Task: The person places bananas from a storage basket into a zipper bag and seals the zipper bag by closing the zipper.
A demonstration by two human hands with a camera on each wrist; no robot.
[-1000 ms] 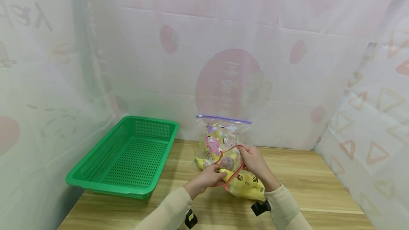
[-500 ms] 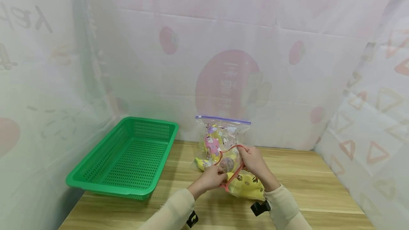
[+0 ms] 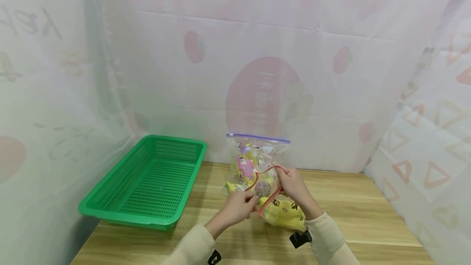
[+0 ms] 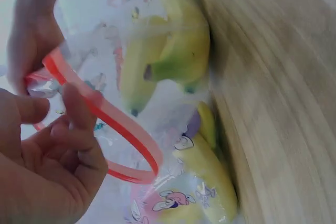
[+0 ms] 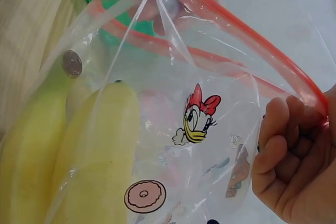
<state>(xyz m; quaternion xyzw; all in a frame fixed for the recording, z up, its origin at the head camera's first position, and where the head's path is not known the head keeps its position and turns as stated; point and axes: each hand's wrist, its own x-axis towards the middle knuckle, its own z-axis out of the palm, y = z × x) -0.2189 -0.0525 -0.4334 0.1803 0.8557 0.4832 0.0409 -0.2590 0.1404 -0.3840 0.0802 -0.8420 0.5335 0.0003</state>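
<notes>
A clear zip bag (image 3: 283,215) with a red zip edge and cartoon prints lies on the wooden table, its mouth spread wide. Inside are yellow bananas (image 4: 181,35), best seen in the left wrist view. My right hand (image 3: 293,187) pinches the red edge at the far side of the mouth. At the near left of the mouth is my left hand (image 3: 237,207), fingers loosely bent, thumb apart from the index finger in the left wrist view. Behind stands a second clear bag (image 3: 268,156) with a purple zip, holding bananas and a round, purplish thing (image 3: 263,189).
A green perforated plastic basket (image 3: 156,189) sits at the left of the table (image 3: 353,216). White printed cloth (image 3: 162,72) hangs behind and on both sides. Black wrist cameras show below both sleeves.
My left hand pushed a banana into the red-edged bag, let it go and drew back a little to the left. The right hand keeps its hold on the bag's edge.
</notes>
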